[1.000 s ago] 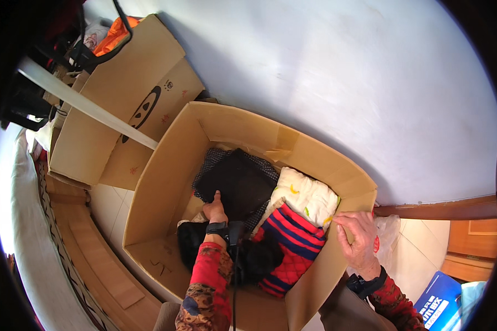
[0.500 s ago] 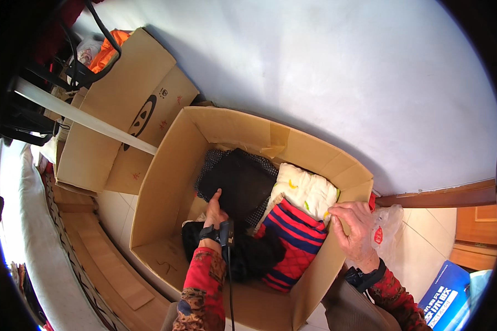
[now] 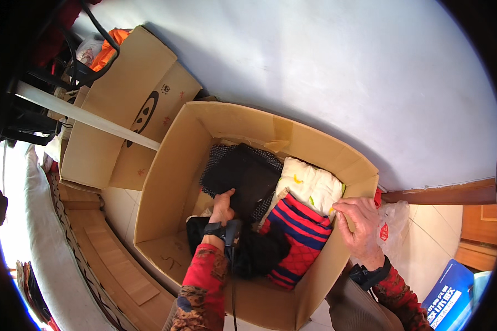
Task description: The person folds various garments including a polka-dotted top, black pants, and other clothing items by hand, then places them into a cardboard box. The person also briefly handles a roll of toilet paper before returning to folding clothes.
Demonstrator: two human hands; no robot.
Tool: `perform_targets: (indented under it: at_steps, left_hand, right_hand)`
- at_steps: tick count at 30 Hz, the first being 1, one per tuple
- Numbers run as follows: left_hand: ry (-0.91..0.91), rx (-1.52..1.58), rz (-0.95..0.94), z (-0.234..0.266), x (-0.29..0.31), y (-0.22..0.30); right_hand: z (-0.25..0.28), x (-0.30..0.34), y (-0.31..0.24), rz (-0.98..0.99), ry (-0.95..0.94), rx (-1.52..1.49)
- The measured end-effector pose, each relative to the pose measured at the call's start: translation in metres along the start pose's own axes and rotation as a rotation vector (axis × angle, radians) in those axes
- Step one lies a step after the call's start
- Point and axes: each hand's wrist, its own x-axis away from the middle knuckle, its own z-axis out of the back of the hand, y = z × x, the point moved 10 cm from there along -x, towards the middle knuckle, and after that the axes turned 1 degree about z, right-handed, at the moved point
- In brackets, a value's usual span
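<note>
View from the head camera, looking down into a large open cardboard box (image 3: 171, 182) that is standing on a pale tiled floor (image 3: 121, 201) against a white wall (image 3: 326, 66). The left hand (image 3: 222, 205) is reaching down into the box and is pressing on the lower edge of a folded black garment (image 3: 243, 176) — the thumb is lying on top of the cloth, while the fingers are hidden beneath or behind it, so whether they are closing around it cannot be told. The black garment is lying near the middle of the box, toward the far wall, over a dark dotted cloth (image 3: 218, 157). Just to its right a cream padded piece with small yellow marks (image 3: 310, 187) is resting, and below that a red and navy striped knit (image 3: 299, 231) is lying, touching both. A second dark bundle (image 3: 259, 251) is sitting beside the left wrist, near the box's near wall. The right hand (image 3: 361, 226) is gripping the right rim of the box, fingers curling over the cardboard edge. Outside that rim a clear plastic bag with a red mark (image 3: 392, 220) is lying on the floor, and a blue carton (image 3: 450, 295) is showing at the lower right. A flattened cardboard box (image 3: 121, 110) is leaning to the left — a pale slat (image 3: 83, 116) is crossing in front of it.
</note>
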Motion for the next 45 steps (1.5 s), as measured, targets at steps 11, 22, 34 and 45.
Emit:
perform_targets:
  at_steps: [11, 22, 34, 45]
  left_hand:
    - [-0.187, 0.130, 0.065, -0.019, 0.011, 0.005]
    - [0.358, -0.280, -0.735, 0.019, 0.036, 0.043]
    - [0.332, -0.230, -0.608, -0.007, 0.047, 0.050]
    - [0.233, -0.144, -0.269, 0.002, 0.014, 0.019]
  right_hand:
    - [0.001, -0.001, -0.001, 0.009, 0.005, -0.018]
    - [0.000, 0.001, 0.001, 0.019, -0.004, -0.022]
    - [0.001, 0.000, 0.000, 0.023, -0.006, -0.017]
    - [0.001, 0.000, 0.000, 0.025, -0.016, -0.019]
